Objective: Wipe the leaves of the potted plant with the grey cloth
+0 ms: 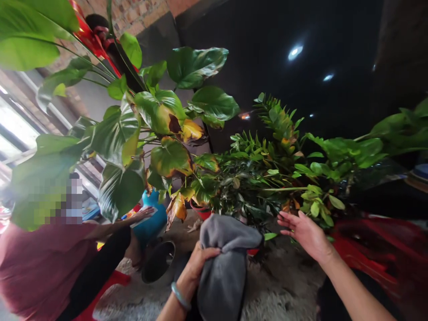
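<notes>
A grey cloth [222, 276] hangs bunched in my left hand [197, 263], with the thumb pressed over its fold; a pale bangle circles that wrist. To the right, my right hand [307, 234] is held out with fingers apart and nothing in it. It is near a low leafy plant [314, 203], and I cannot tell whether it touches the leaves. Straight ahead stands a dense green plant [247, 174]. Large broad leaves [172, 156], some yellowed and browned at the edges, spread above and left of the cloth.
On the left a person in a dark pink top [50, 263] sits, one hand at a blue vase [152, 218]. A dark bucket [158, 263] stands on the rough floor [277, 290]. Red plastic [371, 249] lies at right, and a glossy black panel [267, 26] rises behind the plants.
</notes>
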Action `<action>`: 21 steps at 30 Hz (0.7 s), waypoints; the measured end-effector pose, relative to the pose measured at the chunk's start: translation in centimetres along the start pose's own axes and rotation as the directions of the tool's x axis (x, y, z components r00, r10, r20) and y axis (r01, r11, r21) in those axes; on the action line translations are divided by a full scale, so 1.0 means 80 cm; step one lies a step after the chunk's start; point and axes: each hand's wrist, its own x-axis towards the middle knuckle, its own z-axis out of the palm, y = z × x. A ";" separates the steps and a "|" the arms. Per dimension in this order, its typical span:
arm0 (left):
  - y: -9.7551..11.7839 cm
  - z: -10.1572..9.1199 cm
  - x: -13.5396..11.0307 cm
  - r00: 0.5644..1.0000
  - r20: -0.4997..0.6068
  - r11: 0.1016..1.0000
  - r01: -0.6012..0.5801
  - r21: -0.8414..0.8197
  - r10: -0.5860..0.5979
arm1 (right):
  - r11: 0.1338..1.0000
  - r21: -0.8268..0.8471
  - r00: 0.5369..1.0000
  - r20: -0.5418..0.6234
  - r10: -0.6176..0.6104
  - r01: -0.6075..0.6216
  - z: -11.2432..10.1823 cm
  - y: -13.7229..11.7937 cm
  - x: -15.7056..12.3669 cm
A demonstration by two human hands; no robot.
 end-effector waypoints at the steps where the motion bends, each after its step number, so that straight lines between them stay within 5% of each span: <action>1: 0.019 0.002 0.000 0.998 -0.039 0.998 -0.055 -0.010 0.055 | 1.000 0.008 1.000 0.013 0.000 0.000 -0.001 0.001 0.000; 6: 0.101 0.055 0.038 0.912 -0.278 0.939 -0.333 -0.080 0.300 | 0.999 0.031 0.997 0.079 0.015 -0.018 0.003 0.009 0.006; 10: 0.074 0.101 0.065 0.921 -0.253 0.947 -0.318 -0.044 0.298 | 0.999 0.037 0.994 0.104 0.027 -0.031 0.011 0.015 0.010; 13: 0.025 0.103 0.054 0.990 -0.038 0.988 -0.130 0.087 0.134 | 0.998 0.044 0.994 0.102 0.035 -0.040 0.011 0.018 0.009; 15: 0.012 0.094 0.041 0.997 0.072 0.989 -0.035 0.142 0.025 | 0.998 0.044 0.993 0.110 0.044 -0.049 0.010 0.018 0.008; 17: 0.024 0.086 0.035 0.997 0.074 0.992 -0.042 0.116 0.034 | 0.998 0.047 0.990 0.133 0.045 -0.052 0.007 0.017 0.006; 21: 0.086 0.103 0.055 0.956 -0.098 0.960 -0.279 -0.034 0.275 | 0.998 0.057 0.988 0.157 0.015 -0.024 0.005 0.011 0.005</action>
